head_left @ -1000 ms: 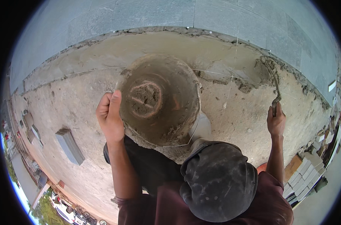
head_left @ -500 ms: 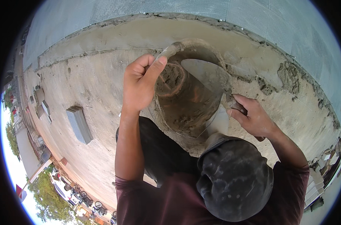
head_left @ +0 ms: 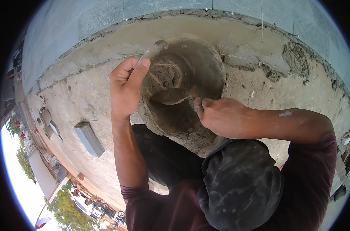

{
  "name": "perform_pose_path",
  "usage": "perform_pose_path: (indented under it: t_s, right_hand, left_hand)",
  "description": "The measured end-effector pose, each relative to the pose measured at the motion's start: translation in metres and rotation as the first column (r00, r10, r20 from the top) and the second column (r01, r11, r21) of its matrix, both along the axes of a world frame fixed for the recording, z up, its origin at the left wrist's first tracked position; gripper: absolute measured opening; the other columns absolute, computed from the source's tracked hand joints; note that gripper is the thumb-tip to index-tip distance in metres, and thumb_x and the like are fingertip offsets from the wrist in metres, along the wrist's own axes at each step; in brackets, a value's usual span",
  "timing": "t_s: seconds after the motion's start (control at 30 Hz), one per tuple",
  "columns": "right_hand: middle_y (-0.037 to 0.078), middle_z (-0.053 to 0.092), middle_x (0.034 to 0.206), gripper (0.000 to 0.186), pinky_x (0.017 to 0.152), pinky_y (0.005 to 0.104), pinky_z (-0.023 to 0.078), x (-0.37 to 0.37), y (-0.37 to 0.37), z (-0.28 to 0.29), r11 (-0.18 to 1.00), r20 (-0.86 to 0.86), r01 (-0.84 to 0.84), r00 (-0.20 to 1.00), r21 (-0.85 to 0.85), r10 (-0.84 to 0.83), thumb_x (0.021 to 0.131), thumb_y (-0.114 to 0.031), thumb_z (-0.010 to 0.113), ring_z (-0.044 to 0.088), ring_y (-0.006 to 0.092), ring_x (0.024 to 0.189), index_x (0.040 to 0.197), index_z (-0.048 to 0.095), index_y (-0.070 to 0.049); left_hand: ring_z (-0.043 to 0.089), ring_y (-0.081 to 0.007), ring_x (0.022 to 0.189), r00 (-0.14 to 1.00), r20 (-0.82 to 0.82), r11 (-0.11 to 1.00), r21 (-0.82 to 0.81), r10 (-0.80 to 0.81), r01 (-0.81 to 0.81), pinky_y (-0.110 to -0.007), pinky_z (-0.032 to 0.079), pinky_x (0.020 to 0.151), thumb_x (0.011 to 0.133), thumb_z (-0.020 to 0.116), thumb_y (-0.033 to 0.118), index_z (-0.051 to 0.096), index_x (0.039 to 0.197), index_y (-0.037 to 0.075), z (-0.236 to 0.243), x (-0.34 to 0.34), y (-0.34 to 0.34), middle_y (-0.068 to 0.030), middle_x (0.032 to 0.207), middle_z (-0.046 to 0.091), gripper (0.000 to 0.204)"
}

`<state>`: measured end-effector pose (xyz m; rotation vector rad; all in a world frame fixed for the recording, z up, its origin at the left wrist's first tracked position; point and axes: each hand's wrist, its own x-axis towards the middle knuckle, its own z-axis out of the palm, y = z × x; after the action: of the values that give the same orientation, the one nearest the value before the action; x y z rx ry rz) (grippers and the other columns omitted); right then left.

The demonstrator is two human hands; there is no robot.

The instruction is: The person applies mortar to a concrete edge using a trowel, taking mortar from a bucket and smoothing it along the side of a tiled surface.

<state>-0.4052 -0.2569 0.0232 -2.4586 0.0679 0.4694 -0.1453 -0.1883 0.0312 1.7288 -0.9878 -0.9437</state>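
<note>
A mortar-caked bucket (head_left: 206,73) stands tilted in front of me, its mouth turned toward me. My left hand (head_left: 125,86) is closed on the left part of its rim, thumb on top. Inside, wet grey mortar lies against the bottom and lower wall. My right hand (head_left: 221,116) grips the handle of a trowel (head_left: 170,96); most of that handle is hidden by my fingers. The trowel's blade is inside the bucket, near the mortar (head_left: 165,76) at the bottom.
Beyond the bucket runs a smooth mortar strip (head_left: 121,38) bordered by grey tiles (head_left: 167,4). A thin string (head_left: 236,57) stretches across there. Rough mortar (head_left: 294,57) lies at the right. A stack of tiles (head_left: 89,139) sits on the concrete at the left.
My right hand has brought the trowel from the bucket's right rim leftward and down into it. The bucket and my left hand appear slightly farther left.
</note>
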Motion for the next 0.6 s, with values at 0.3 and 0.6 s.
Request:
perform_pose_path:
  t_s: [0.3, 0.6]
  right_hand:
    - [0.02, 0.066, 0.088, 0.06, 0.058, 0.0321, 0.06, -0.005, -0.034, -0.001, 0.884, 0.105, 0.112, 0.992, -0.455, -0.072, 0.082, 0.001, 0.064, 0.073, 0.0253, 0.072, 0.139, 0.05, 0.017]
    - [0.019, 0.065, 0.084, 0.059, 0.056, 0.0336, 0.059, -0.02, -0.03, 0.008, 0.93, 0.057, 0.049, 0.998, -0.365, -0.031, 0.083, -0.001, 0.064, 0.072, 0.0259, 0.069, 0.138, 0.05, 0.018]
  left_hand:
    - [0.028, -0.0011, 0.064, 0.999, -0.02, 0.999, 0.01, -0.047, 0.047, -0.024, 0.022, 0.055, 0.102, 0.067, 0.014, 0.044, 0.068, 0.01, 0.004, -0.007, -0.013, 0.0113, 0.066, 0.035, 0.041]
    - [0.028, -0.0011, 0.064, 1.0, -0.023, 1.0, -0.018, -0.015, 0.014, -0.024, 0.022, 0.054, 0.102, 0.069, 0.015, 0.045, 0.068, 0.01, -0.002, -0.002, -0.005, 0.0116, 0.066, 0.035, 0.041]
